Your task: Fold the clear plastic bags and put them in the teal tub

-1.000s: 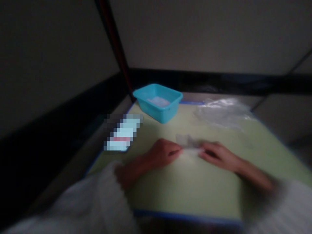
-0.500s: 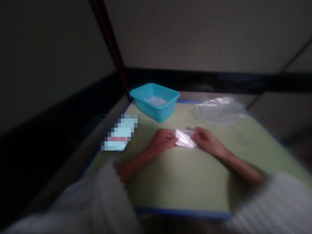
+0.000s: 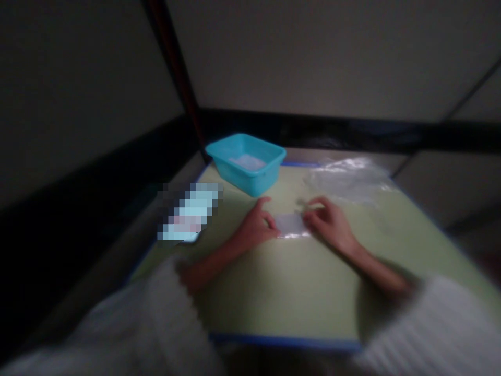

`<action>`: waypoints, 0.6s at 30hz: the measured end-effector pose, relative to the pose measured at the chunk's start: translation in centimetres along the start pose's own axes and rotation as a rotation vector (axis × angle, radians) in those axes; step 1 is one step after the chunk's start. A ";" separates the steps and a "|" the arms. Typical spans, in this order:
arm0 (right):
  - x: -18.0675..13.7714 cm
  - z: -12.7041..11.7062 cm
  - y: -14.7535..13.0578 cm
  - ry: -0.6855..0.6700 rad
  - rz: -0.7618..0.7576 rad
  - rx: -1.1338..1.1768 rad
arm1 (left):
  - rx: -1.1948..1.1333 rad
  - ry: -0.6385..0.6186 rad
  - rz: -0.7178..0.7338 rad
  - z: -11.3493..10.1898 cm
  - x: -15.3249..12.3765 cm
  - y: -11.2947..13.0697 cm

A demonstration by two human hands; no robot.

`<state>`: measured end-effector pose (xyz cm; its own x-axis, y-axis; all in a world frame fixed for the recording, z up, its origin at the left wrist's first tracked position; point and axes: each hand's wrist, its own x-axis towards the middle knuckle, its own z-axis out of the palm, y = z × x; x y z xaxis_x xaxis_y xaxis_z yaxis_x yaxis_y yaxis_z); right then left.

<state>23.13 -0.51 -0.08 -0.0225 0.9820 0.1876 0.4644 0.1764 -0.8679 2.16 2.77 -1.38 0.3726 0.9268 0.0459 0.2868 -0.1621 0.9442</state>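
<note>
- Translucent plastic, in a small flat packet (image 3: 291, 224), lies on a pale green table (image 3: 289, 292) between a person's two bare hands, a bright glint along its near edge.
- At the packet's left edge, the left hand (image 3: 256, 224) touches with its lower fingertips, a forefinger raised clear; whether it pinches cannot be told through the blur.
- Opposite, the right hand (image 3: 331, 222) curves over the far right corner, fingers bent; its hold, too, cannot be made out. The hands are apart, joined only by the packet.
- Thin film looks likely to crease or skew, should one side be pulled or pressed harder than the other.
- With the left forefinger off the plastic, that edge could slip or curl from a light touch.
- Beyond stands a turquoise tub (image 3: 258, 180) with whitish contents (image 3: 247, 162); a forward sweep of the left hand might knock it.
- Crumpled clear plastic (image 3: 352, 177) sits past the right hand, loose enough to snag on a straying finger or wide knitted sleeve (image 3: 434, 318).
</note>
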 end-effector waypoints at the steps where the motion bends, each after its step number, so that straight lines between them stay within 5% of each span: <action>1: -0.2 -0.1 -0.2 0.030 -0.055 -0.079 | -0.002 0.000 -0.004 0.0 0.0 0.0; 4: -1.0 0.0 -0.8 0.010 -0.248 -0.365 | -0.018 -0.004 -0.022 0.0 -0.1 0.2; 8: -2.3 1.2 -1.0 -0.202 -0.465 -0.641 | -0.075 -0.036 -0.037 -0.1 -0.1 0.4; 18: -4.3 2.4 -0.7 -0.341 -0.447 -0.856 | -0.092 -0.081 -0.065 -0.3 0.3 0.4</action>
<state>20.84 -4.69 -1.39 -0.5376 0.8286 0.1565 0.8250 0.5552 -0.1055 2.05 3.08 -0.92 0.4265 0.9036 -0.0395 0.2323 -0.0672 0.9703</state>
